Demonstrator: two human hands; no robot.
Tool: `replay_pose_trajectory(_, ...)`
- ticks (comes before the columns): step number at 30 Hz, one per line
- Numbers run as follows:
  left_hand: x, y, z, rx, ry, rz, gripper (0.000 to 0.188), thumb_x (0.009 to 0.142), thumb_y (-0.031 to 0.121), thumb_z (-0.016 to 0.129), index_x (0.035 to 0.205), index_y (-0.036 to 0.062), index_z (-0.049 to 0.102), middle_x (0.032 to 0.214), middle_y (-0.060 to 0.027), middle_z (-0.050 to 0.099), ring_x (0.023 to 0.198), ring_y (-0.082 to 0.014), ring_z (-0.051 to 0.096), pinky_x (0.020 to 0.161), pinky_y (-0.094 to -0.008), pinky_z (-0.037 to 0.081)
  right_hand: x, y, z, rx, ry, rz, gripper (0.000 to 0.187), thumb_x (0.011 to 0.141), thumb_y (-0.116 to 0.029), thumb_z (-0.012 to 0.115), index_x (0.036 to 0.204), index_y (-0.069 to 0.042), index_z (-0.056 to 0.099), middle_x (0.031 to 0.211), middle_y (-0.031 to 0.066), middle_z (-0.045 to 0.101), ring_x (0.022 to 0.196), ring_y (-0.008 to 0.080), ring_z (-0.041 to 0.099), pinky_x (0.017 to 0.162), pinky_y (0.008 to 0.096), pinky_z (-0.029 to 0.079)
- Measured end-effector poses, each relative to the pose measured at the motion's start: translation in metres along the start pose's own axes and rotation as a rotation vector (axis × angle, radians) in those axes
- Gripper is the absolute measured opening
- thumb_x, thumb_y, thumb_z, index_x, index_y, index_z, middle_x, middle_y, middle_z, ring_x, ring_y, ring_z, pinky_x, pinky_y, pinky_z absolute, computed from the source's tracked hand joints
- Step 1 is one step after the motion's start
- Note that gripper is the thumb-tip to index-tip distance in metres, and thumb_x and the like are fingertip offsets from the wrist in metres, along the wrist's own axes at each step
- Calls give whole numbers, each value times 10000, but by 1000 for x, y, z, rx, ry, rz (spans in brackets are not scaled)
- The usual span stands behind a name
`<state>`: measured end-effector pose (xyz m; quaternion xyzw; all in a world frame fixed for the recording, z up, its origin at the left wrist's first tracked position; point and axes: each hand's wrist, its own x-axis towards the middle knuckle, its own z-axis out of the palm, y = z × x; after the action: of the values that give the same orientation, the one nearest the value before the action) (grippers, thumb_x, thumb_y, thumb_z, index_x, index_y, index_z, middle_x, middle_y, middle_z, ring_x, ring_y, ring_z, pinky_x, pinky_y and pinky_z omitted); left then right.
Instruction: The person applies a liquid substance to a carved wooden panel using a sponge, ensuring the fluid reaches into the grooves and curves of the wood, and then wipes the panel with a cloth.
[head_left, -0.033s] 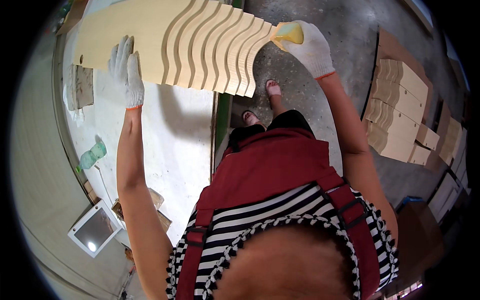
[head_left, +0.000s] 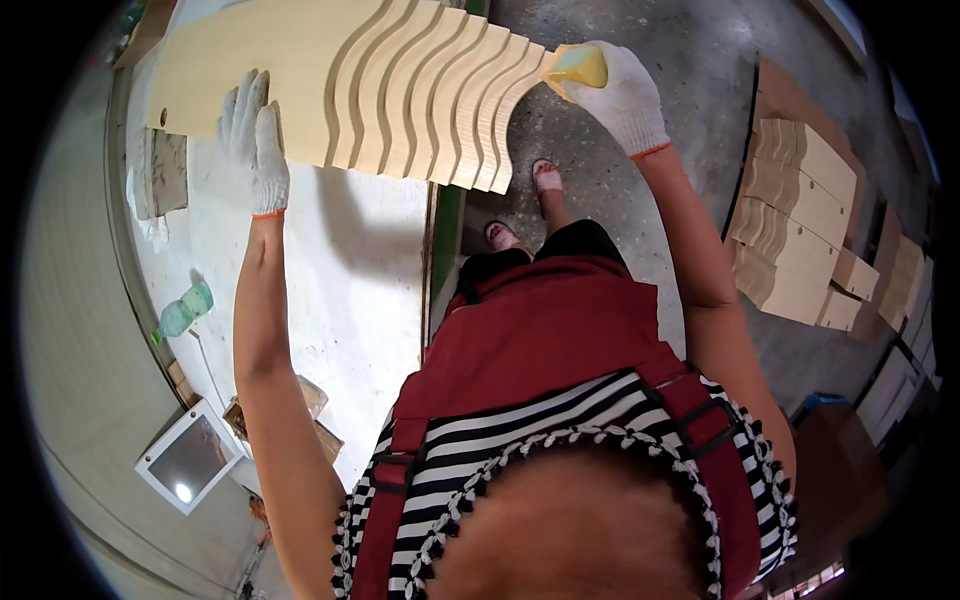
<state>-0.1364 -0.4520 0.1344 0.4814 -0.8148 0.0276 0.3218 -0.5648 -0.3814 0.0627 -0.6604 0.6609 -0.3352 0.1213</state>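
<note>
A stack of pale wooden boards [head_left: 250, 70], their wavy ends staggered like steps, lies at the top and juts past the right edge of the white table [head_left: 370, 290]. My left hand [head_left: 252, 140], in a white knit glove, rests on the top board with its fingers stretched out. Also gloved, my right hand [head_left: 625, 98] grips a yellow sponge-like block [head_left: 580, 66] with a tan sheet around its edge. That block is against the boards' far right tip. The fingers under the block are hidden.
On the table are a green plastic bottle [head_left: 185, 312], a worn block [head_left: 160, 175] and a white-framed panel [head_left: 190, 457] by the wall. More wavy-ended boards [head_left: 795, 220] lie on cardboard at the right, over the grey floor [head_left: 690, 30]. My feet are beside the table's green edge.
</note>
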Motion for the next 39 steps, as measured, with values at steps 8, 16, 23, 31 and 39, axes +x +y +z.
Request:
replay_pose_trajectory(8, -4, -11, 3, -3, 36, 39, 387, 1020, 240, 504, 1285, -1, 653, 1362, -163, 617, 1302, -376, 489, 1103, -446, 344, -8, -14, -4, 17, -73, 12, 388, 762, -223, 798, 1113, -102, 682, 998, 118, 681, 951, 321, 656, 839, 389, 533)
replay_pose_trajectory(16, -5, -10, 4, 4, 47, 21, 387, 1021, 249, 499, 1280, 15, 665, 1351, -142, 631, 1281, -361, 503, 1098, -443, 355, -19, -29, 3, 0, -114, 44, 403, 759, -261, 797, 1110, -101, 680, 988, 125, 679, 946, 326, 657, 825, 397, 534)
replay_pose_trajectory(23, -4, -6, -4, 3, 47, 21, 391, 1017, 257, 497, 1284, 29, 670, 1341, -128, 643, 1271, -349, 515, 1086, -437, 363, -24, -34, 10, 19, -153, 13, 431, 752, -318, 795, 1092, -85, 669, 989, 134, 665, 959, 345, 645, 825, 425, 528)
replay_pose_trajectory(31, -5, -17, 6, -20, 101, 79, 380, 1010, 256, 500, 1283, 60, 678, 1324, -108, 657, 1255, -338, 532, 1078, -433, 369, -29, -38, 13, 47, -205, -45, 456, 751, -382, 785, 1057, -69, 657, 1006, 126, 658, 984, 341, 635, 838, 429, 524)
replay_pose_trajectory(39, -4, -14, 4, 27, 59, 85, 363, 1027, 206, 488, 1299, 36, 661, 1355, -128, 634, 1277, -321, 538, 1109, -407, 369, -30, -44, 6, 140, -422, -103, 460, 748, -356, 777, 1083, -67, 649, 1048, 139, 663, 993, 352, 635, 860, 421, 526)
